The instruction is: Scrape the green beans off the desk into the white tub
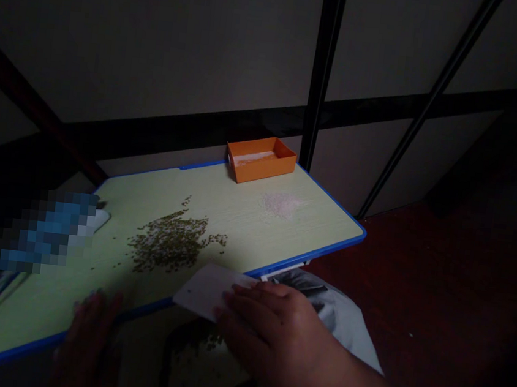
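My right hand (pixel 278 337) grips a thin white card (pixel 211 287) at the table's near edge, with the card lying partly over the blue rim. One small dark seed rests on the card. In deep shadow, my left hand (pixel 89 336) lies at the near edge with its fingers stretched out and nothing visible in them. A spread of small greenish-brown seeds (pixel 170 243) covers the table beyond both hands. Below the edge, a dark-rimmed container (pixel 170 356) is partly hidden by my right hand; more dark seeds (pixel 206 343) show there.
The pale green table (pixel 237 216) has a blue rim. An orange box (pixel 265 169) with whitish grains inside stands at the back, near a small heap of white grains (pixel 281 204). A blurred-out blue item (pixel 46 233) lies at left. Panelled doors (pixel 187 38) rise behind.
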### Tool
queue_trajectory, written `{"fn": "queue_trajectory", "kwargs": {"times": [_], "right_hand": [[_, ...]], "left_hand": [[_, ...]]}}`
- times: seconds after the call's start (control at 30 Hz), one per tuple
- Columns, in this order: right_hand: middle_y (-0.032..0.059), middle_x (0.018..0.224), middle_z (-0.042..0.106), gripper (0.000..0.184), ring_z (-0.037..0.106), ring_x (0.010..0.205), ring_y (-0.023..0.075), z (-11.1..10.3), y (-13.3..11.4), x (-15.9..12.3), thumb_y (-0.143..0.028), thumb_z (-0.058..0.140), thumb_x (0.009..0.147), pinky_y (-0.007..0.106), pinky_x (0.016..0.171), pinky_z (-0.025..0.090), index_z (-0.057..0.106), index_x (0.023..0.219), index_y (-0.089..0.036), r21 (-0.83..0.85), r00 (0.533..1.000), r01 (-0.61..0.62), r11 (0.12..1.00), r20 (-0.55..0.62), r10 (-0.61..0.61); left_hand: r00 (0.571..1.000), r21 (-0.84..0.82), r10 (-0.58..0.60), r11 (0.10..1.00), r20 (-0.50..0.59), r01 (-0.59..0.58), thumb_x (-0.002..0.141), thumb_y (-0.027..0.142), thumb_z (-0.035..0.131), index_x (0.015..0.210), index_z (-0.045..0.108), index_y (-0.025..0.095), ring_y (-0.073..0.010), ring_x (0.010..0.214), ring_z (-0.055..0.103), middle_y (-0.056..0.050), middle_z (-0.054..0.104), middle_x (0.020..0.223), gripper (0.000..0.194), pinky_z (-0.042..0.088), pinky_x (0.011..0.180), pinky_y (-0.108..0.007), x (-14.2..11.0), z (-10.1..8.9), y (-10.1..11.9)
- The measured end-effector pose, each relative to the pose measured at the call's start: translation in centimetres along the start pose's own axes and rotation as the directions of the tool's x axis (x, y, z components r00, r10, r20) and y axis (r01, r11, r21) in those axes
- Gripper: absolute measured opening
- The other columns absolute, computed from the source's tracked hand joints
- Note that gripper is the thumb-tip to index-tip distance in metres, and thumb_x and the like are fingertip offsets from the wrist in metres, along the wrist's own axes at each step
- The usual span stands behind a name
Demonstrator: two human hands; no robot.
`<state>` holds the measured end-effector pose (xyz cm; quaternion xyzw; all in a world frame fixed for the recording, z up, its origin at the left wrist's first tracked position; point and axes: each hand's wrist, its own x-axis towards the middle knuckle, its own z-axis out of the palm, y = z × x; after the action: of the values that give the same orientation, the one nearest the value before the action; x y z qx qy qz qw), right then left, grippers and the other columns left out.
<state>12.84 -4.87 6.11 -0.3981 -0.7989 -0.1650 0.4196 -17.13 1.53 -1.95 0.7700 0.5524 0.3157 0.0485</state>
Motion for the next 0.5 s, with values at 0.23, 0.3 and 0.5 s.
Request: {"fn": "queue_trajectory", "kwargs": {"times": [0.23, 0.3, 0.5], "right_hand": [[0.0089, 0.086, 0.076, 0.02, 0.073, 0.077, 0.0202, 0.3, 1.0, -0.7, -0.015, 0.051, 0.093, 0.033, 0.063, 0.06, 0.07, 0.091, -0.013, -0.079, 0.998, -0.01, 0.997, -0.067, 0.005], [0.0091, 0.088, 0.077, 0.018, 0.074, 0.079, 0.0218, 0.7, 1.5, -0.8, -0.015, 0.053, 0.092, 0.034, 0.065, 0.062, 0.071, 0.091, -0.013, -0.098, 0.998, -0.015, 0.995, -0.061, 0.009], [0.01, 0.095, 0.076, 0.021, 0.074, 0.085, 0.0229, 0.9, 3.1, -1.1, -0.013, 0.05, 0.092, 0.037, 0.072, 0.063, 0.07, 0.099, -0.013, -0.152, 1.0, -0.003, 0.988, -0.016, 0.001]], "left_hand": [[1.0, 0.0, 0.008, 1.0, -0.014, -0.008, 0.085, 0.036, 0.037, 0.14, 0.023, 0.051, -0.0258, 0.148, 0.016, 0.01, 0.019, 0.16, 0.058, 0.018, 0.12, -0.062, 0.0, 0.3, -0.5], [1.0, 0.002, -0.006, 1.0, -0.009, 0.006, 0.085, 0.036, 0.037, 0.141, 0.024, 0.049, -0.0266, 0.148, 0.016, 0.009, 0.019, 0.16, 0.059, 0.018, 0.12, -0.062, 0.0, 0.2, -0.2], [0.999, 0.002, -0.033, 0.999, -0.006, 0.033, 0.084, 0.035, 0.038, 0.141, 0.022, 0.049, -0.027, 0.148, 0.016, 0.009, 0.018, 0.16, 0.061, 0.019, 0.121, -0.062, 0.1, 0.3, -0.1]]}}
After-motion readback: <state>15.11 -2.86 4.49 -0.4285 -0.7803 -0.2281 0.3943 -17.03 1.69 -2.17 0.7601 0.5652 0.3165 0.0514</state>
